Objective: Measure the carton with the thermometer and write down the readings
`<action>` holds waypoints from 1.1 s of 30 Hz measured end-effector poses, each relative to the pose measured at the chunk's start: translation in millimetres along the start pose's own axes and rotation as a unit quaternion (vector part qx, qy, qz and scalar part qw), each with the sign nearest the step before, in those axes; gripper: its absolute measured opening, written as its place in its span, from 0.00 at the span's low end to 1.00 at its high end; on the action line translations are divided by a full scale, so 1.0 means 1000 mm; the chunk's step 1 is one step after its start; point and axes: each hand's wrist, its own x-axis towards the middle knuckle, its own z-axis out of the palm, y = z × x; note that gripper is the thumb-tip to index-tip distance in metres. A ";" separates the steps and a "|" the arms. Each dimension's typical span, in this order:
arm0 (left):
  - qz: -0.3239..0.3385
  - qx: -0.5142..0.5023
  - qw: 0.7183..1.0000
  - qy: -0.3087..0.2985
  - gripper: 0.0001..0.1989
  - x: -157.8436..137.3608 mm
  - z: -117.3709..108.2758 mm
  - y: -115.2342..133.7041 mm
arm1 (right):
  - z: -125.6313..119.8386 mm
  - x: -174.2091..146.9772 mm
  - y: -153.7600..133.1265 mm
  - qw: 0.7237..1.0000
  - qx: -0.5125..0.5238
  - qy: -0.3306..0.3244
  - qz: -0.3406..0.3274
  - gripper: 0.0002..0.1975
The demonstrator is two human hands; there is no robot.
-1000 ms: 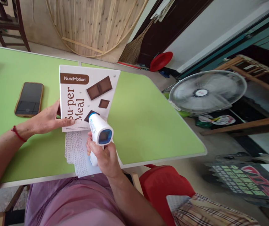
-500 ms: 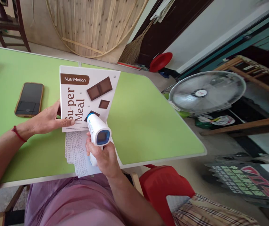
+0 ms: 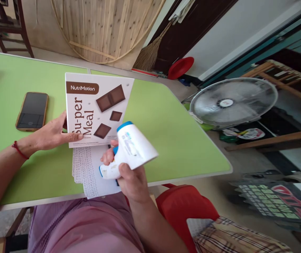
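Observation:
My left hand grips the lower left edge of a white box with chocolate pieces printed on it, thumb on the front face and fingers behind. The box stands upright on the green table. In my right hand is a white and blue infrared thermometer, its handle wrapped by the fingers. It is turned sideways, so its screen is out of sight. Sheets of handwritten paper lie under the thermometer and in front of the box, at the table's near edge. A dark object shows partly behind the right hand.
A phone lies on the green table, left of the box. Right of the table stand a fan and a red chair with checked cloth. A broom leans behind the table.
My right hand has moved right and twisted the thermometer from pointing at the box to lying sideways. The printed chocolate piece it covered now shows. The left hand and box are nearly still.

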 end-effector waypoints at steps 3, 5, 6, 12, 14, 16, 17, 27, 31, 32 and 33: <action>0.010 0.009 1.000 0.002 0.37 0.000 -0.001 0.001 | -0.018 0.003 -0.013 0.999 -0.030 0.017 -0.039 0.24; 0.016 0.012 1.000 0.003 0.37 0.000 -0.001 0.001 | -0.037 0.008 -0.021 0.994 -0.080 0.034 -0.063 0.23; 0.017 0.013 1.000 0.004 0.36 0.000 -0.001 0.001 | -0.048 0.012 -0.024 0.989 -0.122 0.040 -0.071 0.22; -0.022 -0.004 1.000 0.005 0.37 0.001 0.000 -0.001 | -0.110 0.043 -0.024 0.856 -0.516 0.003 -0.032 0.24; -0.026 -0.006 1.000 0.005 0.35 0.001 0.000 -0.001 | -0.119 0.053 -0.020 0.794 -0.604 -0.057 -0.045 0.23; -0.033 -0.001 0.999 0.011 0.35 0.001 0.000 -0.001 | -0.123 0.062 -0.017 0.748 -0.653 -0.101 -0.067 0.23; -0.036 0.002 0.999 0.015 0.35 0.001 0.000 -0.001 | -0.124 0.067 -0.015 0.732 -0.667 -0.113 -0.078 0.24; -0.033 0.020 0.999 0.038 0.37 0.002 0.002 -0.001 | -0.105 0.066 -0.021 0.685 -0.686 -0.089 -0.229 0.17; -0.049 0.019 0.997 0.057 0.39 0.001 0.002 0.001 | -0.072 0.045 -0.024 0.731 -0.636 -0.103 -0.224 0.03; -0.055 0.024 0.996 0.069 0.38 0.001 0.001 0.001 | -0.065 0.042 -0.023 0.739 -0.633 -0.119 -0.198 0.03; -0.060 0.028 0.994 0.084 0.38 0.001 0.001 0.001 | -0.059 0.039 -0.020 0.742 -0.636 -0.125 -0.173 0.04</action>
